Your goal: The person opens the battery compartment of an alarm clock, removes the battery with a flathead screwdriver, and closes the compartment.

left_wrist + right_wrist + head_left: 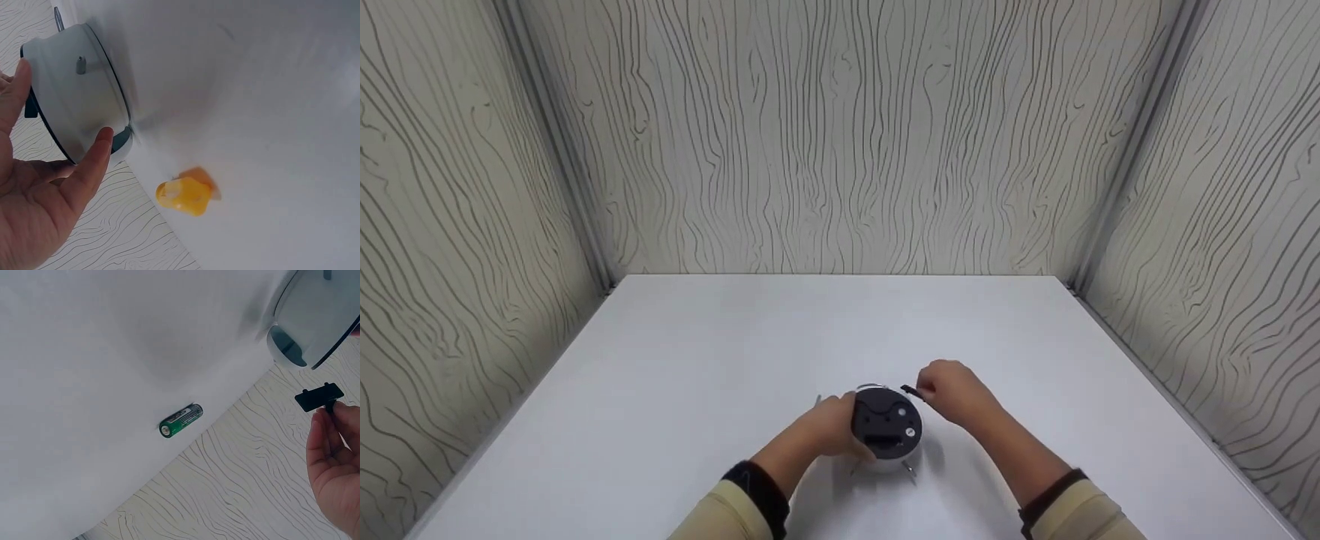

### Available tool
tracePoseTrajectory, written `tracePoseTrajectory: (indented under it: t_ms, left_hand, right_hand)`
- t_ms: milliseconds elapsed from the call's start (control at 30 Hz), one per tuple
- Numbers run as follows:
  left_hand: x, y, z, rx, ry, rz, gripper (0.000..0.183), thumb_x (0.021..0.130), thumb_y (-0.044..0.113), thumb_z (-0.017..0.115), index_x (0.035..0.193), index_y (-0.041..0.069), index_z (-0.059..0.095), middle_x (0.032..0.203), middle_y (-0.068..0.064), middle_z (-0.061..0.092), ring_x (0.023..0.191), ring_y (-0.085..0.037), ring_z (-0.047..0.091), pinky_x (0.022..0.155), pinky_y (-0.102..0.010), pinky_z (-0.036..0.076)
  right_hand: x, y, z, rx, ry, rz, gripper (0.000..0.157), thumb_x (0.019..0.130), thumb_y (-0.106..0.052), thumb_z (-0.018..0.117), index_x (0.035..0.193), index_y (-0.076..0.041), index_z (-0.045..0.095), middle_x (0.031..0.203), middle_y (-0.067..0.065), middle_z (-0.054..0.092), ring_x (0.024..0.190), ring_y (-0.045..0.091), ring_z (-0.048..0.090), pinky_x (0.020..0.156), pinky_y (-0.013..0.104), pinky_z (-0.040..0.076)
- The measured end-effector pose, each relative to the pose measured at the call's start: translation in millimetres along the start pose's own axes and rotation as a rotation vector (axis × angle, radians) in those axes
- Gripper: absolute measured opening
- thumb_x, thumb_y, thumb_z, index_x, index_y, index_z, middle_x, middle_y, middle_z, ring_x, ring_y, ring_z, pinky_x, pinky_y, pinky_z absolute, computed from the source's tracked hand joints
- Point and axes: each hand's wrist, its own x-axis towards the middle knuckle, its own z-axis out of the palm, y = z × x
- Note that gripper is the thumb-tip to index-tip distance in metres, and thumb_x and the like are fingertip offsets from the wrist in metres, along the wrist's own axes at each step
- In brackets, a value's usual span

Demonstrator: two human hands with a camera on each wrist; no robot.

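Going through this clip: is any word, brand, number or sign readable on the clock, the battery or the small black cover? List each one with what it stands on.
No text can be read.
Battery: green label with print, too small and blurred to read.
Clock: black back with small white marks near the knobs, too small to read.
Black cover pinched by the right hand: no markings visible.
Left hand grips the clock; its white side is plain.

A green battery lies on the white table. A yellow thing, perhaps a plastic cap, sits there too. Wood-grain walls enclose the table.
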Motion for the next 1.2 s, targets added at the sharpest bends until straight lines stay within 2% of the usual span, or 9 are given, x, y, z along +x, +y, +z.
tracePoseTrajectory:
  t_ms: [133, 233, 433, 533, 667, 833, 1200]
  left_hand:
    - [0.1, -0.9, -0.1, -0.002, 0.002, 0.01, 0.089, 0.051, 0.031, 0.089, 0.124, 0.003, 0.048, 0.103, -0.008, 0.058, 0.095, -0.02, 0.053, 0.085, -0.04, 0.045]
    - [0.2, -1.0, -0.4, 0.001, -0.005, 0.012, 0.087, 0.052, 0.032, 0.089, 0.123, 0.003, 0.048, 0.099, -0.007, 0.058, 0.089, -0.018, 0.051, 0.081, -0.039, 0.045]
    - [2.3, -0.2, 0.1, 0.015, -0.03, -0.019, 0.087, 0.053, 0.033, 0.088, 0.124, 0.005, 0.047, 0.1, -0.006, 0.057, 0.087, -0.017, 0.049, 0.08, -0.039, 0.045]
    - [3.0, 0.3, 0.4, 0.025, -0.035, -0.024, 0.085, 0.054, 0.033, 0.088, 0.123, 0.005, 0.047, 0.099, -0.006, 0.057, 0.085, -0.018, 0.048, 0.078, -0.039, 0.045]
    - [1.2, 0.4, -0.4, 0.045, -0.028, -0.005, 0.081, 0.055, 0.034, 0.087, 0.12, 0.004, 0.048, 0.097, -0.006, 0.057, 0.085, -0.017, 0.048, 0.076, -0.037, 0.045]
    - [0.4, 0.2, -0.9, 0.076, -0.023, 0.02, 0.077, 0.057, 0.035, 0.086, 0.118, 0.005, 0.05, 0.094, -0.004, 0.057, 0.083, -0.016, 0.048, 0.074, -0.035, 0.045]
    - [0.9, 0.9, -0.2, 0.084, -0.028, -0.005, 0.08, 0.057, 0.036, 0.086, 0.121, 0.004, 0.049, 0.097, -0.006, 0.058, 0.085, -0.018, 0.05, 0.078, -0.038, 0.046]
  right_hand:
    - [-1.9, -11.4, 1.0, -0.015, -0.004, -0.06, 0.011, 0.078, -0.011, 0.066, 0.068, -0.015, 0.065, 0.065, -0.01, 0.05, 0.062, 0.008, 0.046, 0.057, 0.026, 0.043]
    - [-3.8, -22.1, -0.3, -0.011, -0.038, -0.081, 0.009, 0.08, -0.011, 0.065, 0.071, -0.014, 0.066, 0.067, -0.009, 0.051, 0.064, 0.008, 0.047, 0.059, 0.027, 0.044]
    - [-9.4, -40.0, -0.7, -0.032, -0.124, -0.104, 0.008, 0.085, -0.016, 0.063, 0.078, -0.015, 0.066, 0.073, -0.009, 0.054, 0.069, 0.008, 0.049, 0.064, 0.029, 0.046]
    - [-13.1, -45.6, 2.3, -0.054, -0.127, -0.137, 0.009, 0.085, -0.017, 0.062, 0.076, -0.017, 0.065, 0.073, -0.008, 0.054, 0.068, 0.008, 0.049, 0.063, 0.029, 0.045]
    - [-16.5, -50.1, 6.3, -0.072, -0.109, -0.191, 0.011, 0.084, -0.017, 0.062, 0.073, -0.016, 0.062, 0.071, -0.007, 0.054, 0.067, 0.009, 0.048, 0.063, 0.029, 0.045]
    - [-18.8, -53.4, 7.4, -0.072, -0.134, -0.209, 0.012, 0.084, -0.017, 0.063, 0.072, -0.015, 0.062, 0.069, -0.007, 0.053, 0.067, 0.008, 0.049, 0.064, 0.03, 0.047]
    - [-22.8, -58.2, 11.9, -0.123, -0.154, -0.215, 0.01, 0.083, -0.015, 0.063, 0.074, -0.015, 0.065, 0.066, -0.009, 0.049, 0.065, 0.008, 0.046, 0.064, 0.028, 0.048]
